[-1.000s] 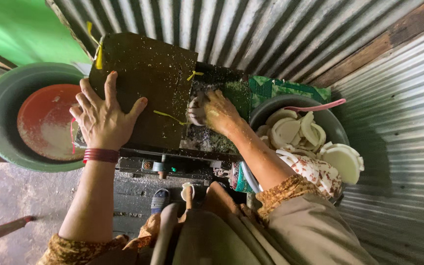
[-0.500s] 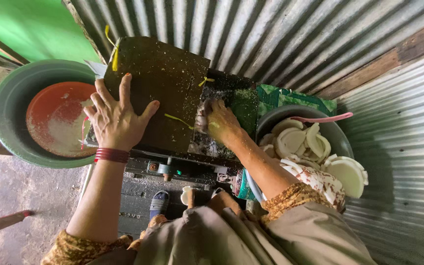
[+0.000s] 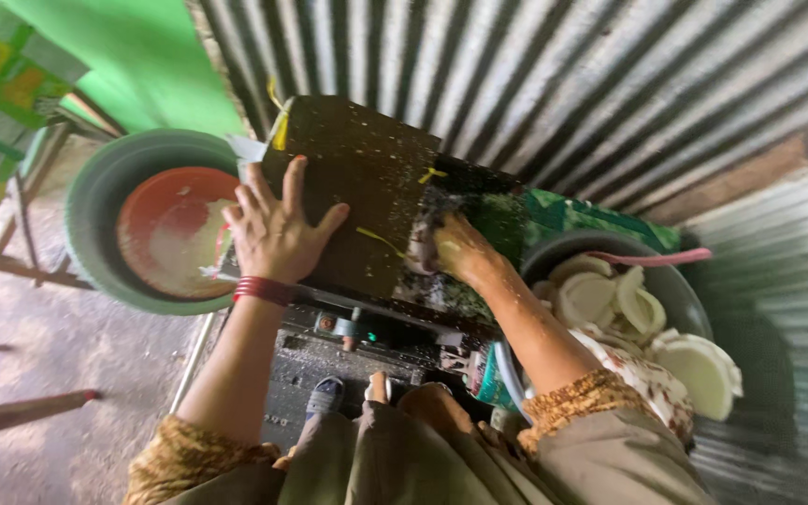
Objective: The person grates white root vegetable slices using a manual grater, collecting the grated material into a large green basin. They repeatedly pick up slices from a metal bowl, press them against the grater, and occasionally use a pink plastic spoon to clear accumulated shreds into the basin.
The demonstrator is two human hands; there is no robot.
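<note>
My left hand (image 3: 273, 229) lies flat, fingers spread, on the dark speckled cover (image 3: 367, 159) of a grating machine. A red bangle sits on that wrist. My right hand (image 3: 455, 252) is curled around a whitish coconut piece (image 3: 423, 251) and presses it against the machine's opening at the cover's right edge. White shreds stick to that hand. The part of the piece inside the opening is hidden.
A grey basin (image 3: 563, 245) at the right holds several white coconut pieces (image 3: 610, 299) and a pink handle (image 3: 652, 256). A green tub (image 3: 95, 206) at the left holds a red bowl (image 3: 165, 220) with white gratings. Corrugated metal walls (image 3: 516, 75) close the back and right.
Both hands stay where they were on the machine, the left hand sliding slightly up the cover. My head has moved, so the whole scene sits further right and lower in view.
</note>
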